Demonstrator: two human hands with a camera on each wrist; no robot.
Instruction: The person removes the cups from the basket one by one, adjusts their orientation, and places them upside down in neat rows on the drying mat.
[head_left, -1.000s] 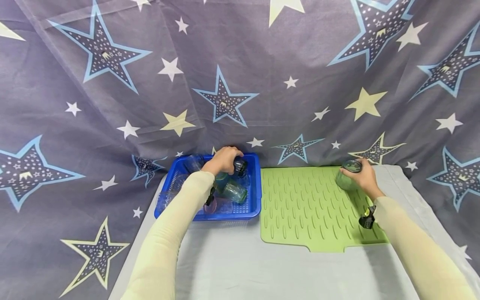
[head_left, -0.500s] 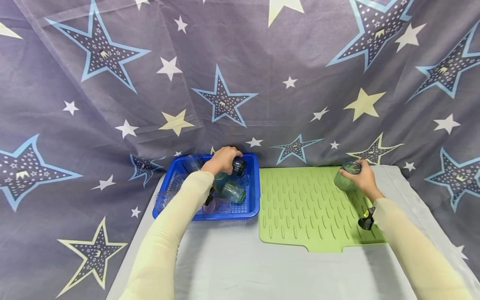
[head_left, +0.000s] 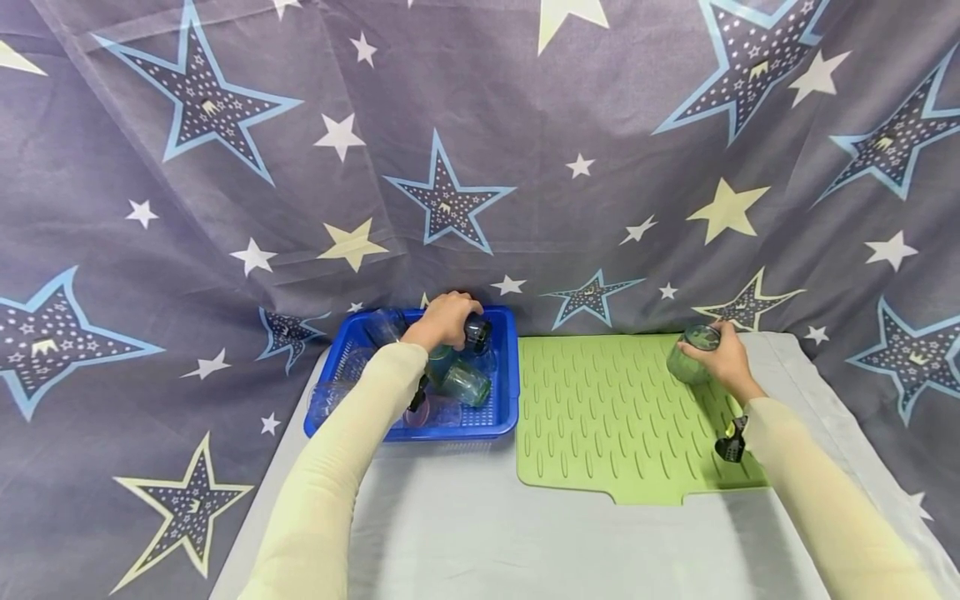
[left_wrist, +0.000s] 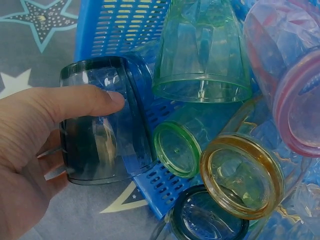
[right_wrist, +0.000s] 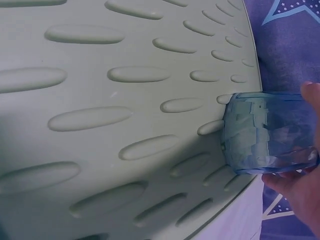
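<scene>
Dark cup (left_wrist: 102, 140) is gripped in the left hand (head_left: 444, 319) at the back right of the blue basket (head_left: 512, 375) of other cups (left_wrist: 240, 177), while the right hand (head_left: 729, 360) holds a second cup (head_left: 684, 367) at the green mat's (head_left: 592, 417) far right, on a white-covered table (head_left: 540, 550) before a grey star-printed curtain (head_left: 540, 125).

At six o'clock we see a dark glass (head_left: 478, 335), at seven a blue basket (head_left: 512, 375), at four a lime-green mat (head_left: 600, 417), at twelve a grey cloth (head_left: 480, 92) with stars.
</scene>
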